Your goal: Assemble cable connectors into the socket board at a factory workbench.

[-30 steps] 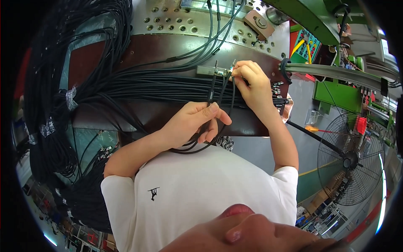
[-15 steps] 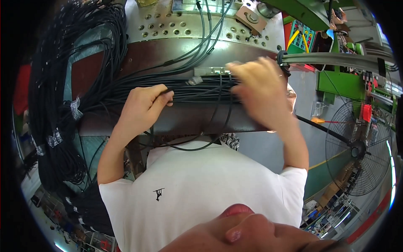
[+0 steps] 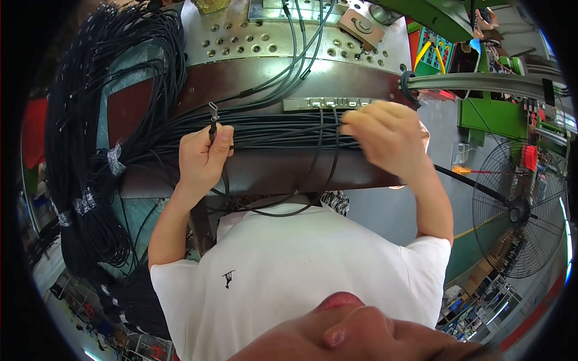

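Note:
My left hand [image 3: 205,156] is closed round a black cable, whose silvery connector [image 3: 214,111] sticks up past the thumb. Over the right end of the long black cable bundle [image 3: 271,131], my right hand [image 3: 388,135] has its fingers curled together. Whatever is in those fingers, if anything, is hidden. Just beyond the bundle lies a narrow metal strip [image 3: 291,105] with several light slots or plugs along it. Two black cables [image 3: 314,157] run from the strip across the bundle and loop down toward my shirt.
Thick hanks of black cable [image 3: 72,150] hang at the left, tied with clear wrap. A perforated metal plate [image 3: 241,37] lies beyond the dark red board [image 3: 259,171]. To the right are a metal rail [image 3: 475,83], green machine parts and a caged fan [image 3: 519,212].
My left hand has turned the connector from pointing right to pointing up and away. My right hand has moved slightly right and nearer, uncovering more of the metal strip.

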The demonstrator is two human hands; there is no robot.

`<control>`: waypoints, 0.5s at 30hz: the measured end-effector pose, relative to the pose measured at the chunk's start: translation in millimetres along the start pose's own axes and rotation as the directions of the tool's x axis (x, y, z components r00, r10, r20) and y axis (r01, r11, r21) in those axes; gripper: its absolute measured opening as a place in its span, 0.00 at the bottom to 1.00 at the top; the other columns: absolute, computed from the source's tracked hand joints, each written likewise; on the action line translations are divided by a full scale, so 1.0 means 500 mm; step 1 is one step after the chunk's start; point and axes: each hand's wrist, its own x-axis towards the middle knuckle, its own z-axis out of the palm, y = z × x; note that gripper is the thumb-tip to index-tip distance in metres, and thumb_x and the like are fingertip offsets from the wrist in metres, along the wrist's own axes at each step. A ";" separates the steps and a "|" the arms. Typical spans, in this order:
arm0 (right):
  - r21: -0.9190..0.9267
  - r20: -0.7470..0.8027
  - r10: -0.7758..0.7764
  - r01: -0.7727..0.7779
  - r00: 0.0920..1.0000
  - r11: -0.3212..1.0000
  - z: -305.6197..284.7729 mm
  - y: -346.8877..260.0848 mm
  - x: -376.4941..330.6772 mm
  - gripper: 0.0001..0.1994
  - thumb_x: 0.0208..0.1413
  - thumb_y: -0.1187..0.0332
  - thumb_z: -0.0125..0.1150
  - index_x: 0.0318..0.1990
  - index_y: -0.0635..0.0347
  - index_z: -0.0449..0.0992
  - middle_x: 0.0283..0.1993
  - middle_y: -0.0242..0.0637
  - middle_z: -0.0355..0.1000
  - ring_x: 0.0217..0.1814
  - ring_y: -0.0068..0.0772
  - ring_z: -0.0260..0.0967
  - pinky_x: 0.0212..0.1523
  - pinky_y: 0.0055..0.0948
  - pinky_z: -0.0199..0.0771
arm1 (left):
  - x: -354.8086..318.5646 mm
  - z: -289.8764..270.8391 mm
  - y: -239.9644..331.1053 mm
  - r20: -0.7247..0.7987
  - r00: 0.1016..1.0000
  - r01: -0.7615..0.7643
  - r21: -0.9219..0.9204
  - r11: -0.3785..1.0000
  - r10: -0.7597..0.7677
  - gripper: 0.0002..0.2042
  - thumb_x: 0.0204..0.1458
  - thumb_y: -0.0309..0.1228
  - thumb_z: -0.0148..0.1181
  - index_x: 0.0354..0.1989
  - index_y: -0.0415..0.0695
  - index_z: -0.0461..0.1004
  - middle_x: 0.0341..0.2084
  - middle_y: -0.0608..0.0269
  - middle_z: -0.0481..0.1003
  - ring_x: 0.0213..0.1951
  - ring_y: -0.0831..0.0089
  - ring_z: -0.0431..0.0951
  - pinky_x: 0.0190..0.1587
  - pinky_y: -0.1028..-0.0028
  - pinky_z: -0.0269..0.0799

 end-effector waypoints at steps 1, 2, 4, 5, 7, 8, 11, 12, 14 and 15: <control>0.005 -0.003 0.025 -0.025 1.000 1.000 -0.024 0.018 -0.016 0.05 0.46 0.69 0.64 0.29 0.54 0.73 0.24 0.28 0.68 0.28 0.31 0.70 0.25 0.29 0.67 | -0.001 -0.001 0.001 -0.002 1.000 0.010 -0.005 1.000 -0.010 0.18 0.61 0.38 0.53 0.21 0.38 0.68 0.12 0.68 0.66 0.16 0.80 0.68 0.21 0.79 0.61; 0.012 -0.006 0.050 -0.050 0.999 0.999 -0.046 0.034 -0.032 0.05 0.45 0.71 0.64 0.30 0.54 0.74 0.25 0.29 0.70 0.30 0.33 0.71 0.28 0.30 0.68 | -0.002 -0.002 0.002 -0.005 1.000 0.021 -0.009 1.000 -0.021 0.18 0.61 0.38 0.53 0.21 0.38 0.68 0.12 0.68 0.66 0.17 0.80 0.68 0.21 0.79 0.61; -0.044 -0.013 0.167 -0.168 0.986 0.985 -0.082 0.054 -0.071 0.04 0.44 0.74 0.63 0.29 0.57 0.75 0.29 0.33 0.74 0.35 0.37 0.74 0.35 0.32 0.71 | -0.004 -0.005 0.006 -0.001 0.999 0.032 0.007 0.999 -0.032 0.18 0.61 0.37 0.53 0.20 0.38 0.68 0.12 0.68 0.66 0.17 0.80 0.68 0.21 0.78 0.60; -0.045 -0.014 0.170 -0.170 0.985 0.984 -0.101 0.067 -0.090 0.04 0.44 0.74 0.63 0.29 0.57 0.75 0.29 0.33 0.74 0.35 0.37 0.74 0.35 0.32 0.71 | -0.006 -0.007 0.003 0.018 0.999 0.035 0.003 0.999 -0.035 0.18 0.61 0.36 0.53 0.21 0.38 0.67 0.12 0.68 0.65 0.17 0.80 0.69 0.21 0.78 0.60; -0.117 -0.057 0.210 -0.216 0.976 0.969 -0.124 0.087 -0.119 0.04 0.43 0.74 0.63 0.28 0.59 0.75 0.31 0.35 0.75 0.38 0.39 0.74 0.40 0.33 0.72 | -0.007 -0.007 0.004 0.063 0.998 0.025 -0.023 0.999 -0.024 0.17 0.60 0.35 0.52 0.20 0.37 0.68 0.11 0.66 0.67 0.15 0.78 0.68 0.20 0.78 0.61; -0.114 -0.059 0.209 -0.215 0.976 0.970 -0.124 0.085 -0.123 0.04 0.43 0.74 0.63 0.28 0.59 0.75 0.31 0.35 0.75 0.38 0.39 0.74 0.40 0.33 0.72 | -0.001 -0.014 0.011 0.062 0.998 0.026 -0.019 0.999 -0.024 0.17 0.60 0.35 0.52 0.20 0.37 0.68 0.11 0.66 0.67 0.15 0.78 0.68 0.20 0.78 0.61; -0.053 -0.033 0.222 -0.224 0.974 0.973 -0.119 0.072 -0.123 0.04 0.41 0.74 0.62 0.26 0.58 0.74 0.30 0.35 0.74 0.39 0.39 0.75 0.40 0.35 0.71 | 0.034 -0.027 0.052 0.670 0.694 0.202 0.169 0.965 -0.263 0.15 0.57 0.35 0.53 0.25 0.36 0.75 0.17 0.56 0.77 0.16 0.69 0.75 0.22 0.75 0.67; 0.055 0.025 0.092 -0.094 0.995 0.994 -0.105 0.063 -0.108 0.04 0.40 0.72 0.62 0.25 0.55 0.74 0.28 0.32 0.74 0.39 0.36 0.75 0.40 0.35 0.71 | 0.038 -0.003 0.086 0.678 0.666 0.291 0.150 0.945 -0.312 0.14 0.58 0.35 0.51 0.31 0.37 0.77 0.20 0.54 0.78 0.21 0.68 0.79 0.26 0.73 0.71; 0.144 0.071 0.006 -0.016 0.997 0.989 -0.069 0.005 -0.062 0.07 0.43 0.68 0.65 0.27 0.53 0.73 0.30 0.29 0.72 0.38 0.31 0.73 0.40 0.33 0.71 | 0.048 0.062 0.121 0.589 0.806 0.138 -0.082 0.987 -0.064 0.12 0.60 0.32 0.50 0.39 0.36 0.76 0.25 0.57 0.78 0.27 0.72 0.80 0.32 0.75 0.75; 0.208 0.036 -0.048 0.040 0.998 0.977 -0.039 -0.014 -0.049 0.08 0.43 0.66 0.66 0.28 0.54 0.72 0.30 0.28 0.71 0.38 0.29 0.72 0.41 0.31 0.71 | 0.050 0.094 0.140 0.558 0.828 0.020 0.060 0.998 -0.050 0.14 0.62 0.35 0.49 0.41 0.36 0.76 0.25 0.59 0.78 0.27 0.70 0.79 0.32 0.74 0.74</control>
